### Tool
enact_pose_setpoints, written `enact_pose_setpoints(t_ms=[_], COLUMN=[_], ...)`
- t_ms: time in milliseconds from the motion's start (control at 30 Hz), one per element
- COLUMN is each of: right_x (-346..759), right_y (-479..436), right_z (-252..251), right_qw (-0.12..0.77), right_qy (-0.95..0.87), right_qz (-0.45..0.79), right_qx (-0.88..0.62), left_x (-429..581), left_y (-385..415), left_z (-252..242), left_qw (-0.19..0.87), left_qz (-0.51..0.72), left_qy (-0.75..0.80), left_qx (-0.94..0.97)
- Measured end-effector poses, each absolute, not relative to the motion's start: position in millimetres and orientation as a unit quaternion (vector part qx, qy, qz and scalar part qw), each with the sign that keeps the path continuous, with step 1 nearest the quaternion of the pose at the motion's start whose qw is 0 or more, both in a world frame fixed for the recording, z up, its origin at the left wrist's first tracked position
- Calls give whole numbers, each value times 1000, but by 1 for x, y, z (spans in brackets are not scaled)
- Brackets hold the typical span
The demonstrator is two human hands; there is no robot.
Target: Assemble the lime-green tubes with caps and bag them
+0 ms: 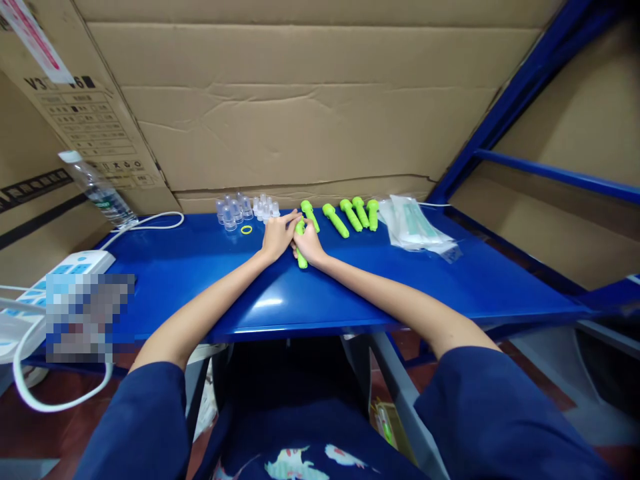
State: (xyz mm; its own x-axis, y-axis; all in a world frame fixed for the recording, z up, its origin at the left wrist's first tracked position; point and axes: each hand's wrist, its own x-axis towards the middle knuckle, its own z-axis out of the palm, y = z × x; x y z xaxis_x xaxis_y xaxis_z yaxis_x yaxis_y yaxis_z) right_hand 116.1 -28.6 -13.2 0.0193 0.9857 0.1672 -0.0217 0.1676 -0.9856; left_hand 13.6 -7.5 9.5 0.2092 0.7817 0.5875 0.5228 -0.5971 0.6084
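Both my hands meet at the middle of a blue metal shelf point(200, 287). My right hand point(310, 245) is closed round a bright green plastic stick point(301, 257) that lies pointing away from me. My left hand point(278, 235) rests beside it with its fingertips pinched on the stick's far end. A small yellow ring point(246, 230) lies just left of my left hand. Several more green sticks point(347, 217) lie in a row to the right. A cluster of small clear caps point(245, 208) stands behind the ring.
Clear plastic bags point(415, 227) lie at the right of the row. At the left sit a white power strip point(65, 267) with its cable and a tilted water bottle point(100, 193). Cardboard point(300, 107) walls the back; a blue frame point(525, 73) rises at the right.
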Motion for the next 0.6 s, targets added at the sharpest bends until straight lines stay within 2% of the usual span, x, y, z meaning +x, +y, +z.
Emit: enact_pose_setpoints(t_ms=[333, 600], right_x=[113, 115], right_y=[-4, -5], right_z=[-10, -15], right_qw=[566, 560], right_qy=[-559, -578], right_qz=[385, 411], right_qx=[-467, -429], left_x=[-1, -8], left_y=[14, 17], left_z=[11, -6], left_qw=[118, 139], left_qz=[459, 484], left_qy=[353, 303], left_qx=[807, 809])
